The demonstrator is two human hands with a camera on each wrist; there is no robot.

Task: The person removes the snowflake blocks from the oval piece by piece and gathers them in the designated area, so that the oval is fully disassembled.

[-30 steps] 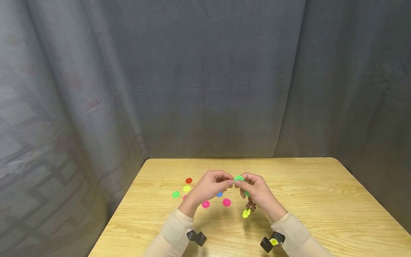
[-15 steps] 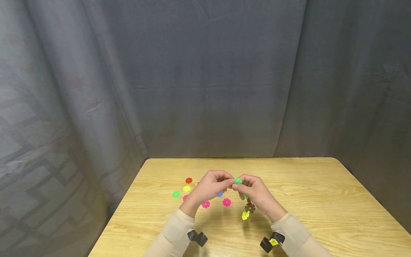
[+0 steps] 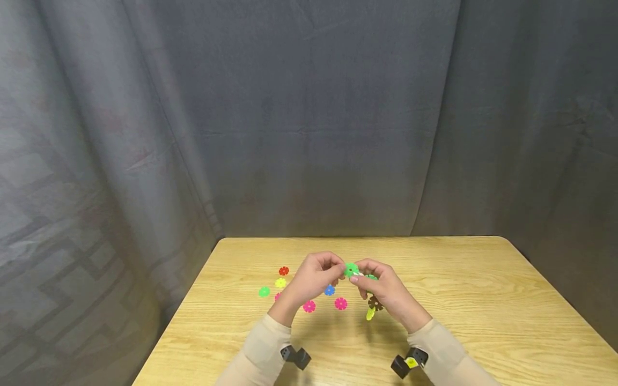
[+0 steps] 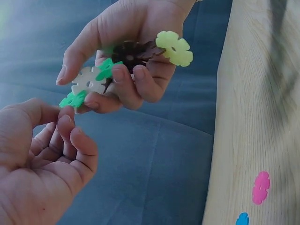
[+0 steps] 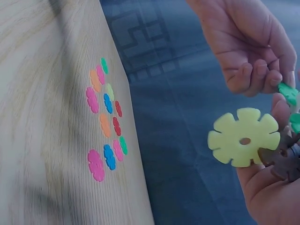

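Observation:
Both hands are raised over the table, working on slotted flower-shaped snowflake building discs. My left hand (image 3: pixel 306 281) pinches a green disc (image 3: pixel 351 269) between thumb and fingertips. This disc meets the edge of a white disc (image 4: pixel 88 80) in the left wrist view. My right hand (image 3: pixel 388 292) grips a linked chain: the white disc, a second green disc (image 4: pixel 107 69), brown discs (image 4: pixel 129 54) and a yellow disc (image 5: pixel 229 133) at the far end. The right fingers curl round the chain and cover part of it, while the yellow end sticks out below the palm.
On the wooden table (image 3: pixel 458 295), loose discs lie to the left and under the hands: red (image 3: pixel 284 271), yellow (image 3: pixel 280 282), green (image 3: pixel 264 291), blue (image 3: pixel 329 290) and pink (image 3: pixel 340 303). Orange discs (image 5: pixel 105 125) show in the right wrist view. A grey curtain (image 3: pixel 314 134) hangs behind.
The pinched green disc has shifted slightly left and turned its face to the head camera; white now shows beside it. My left hand edged left, and the chain's yellow end swung up a little.

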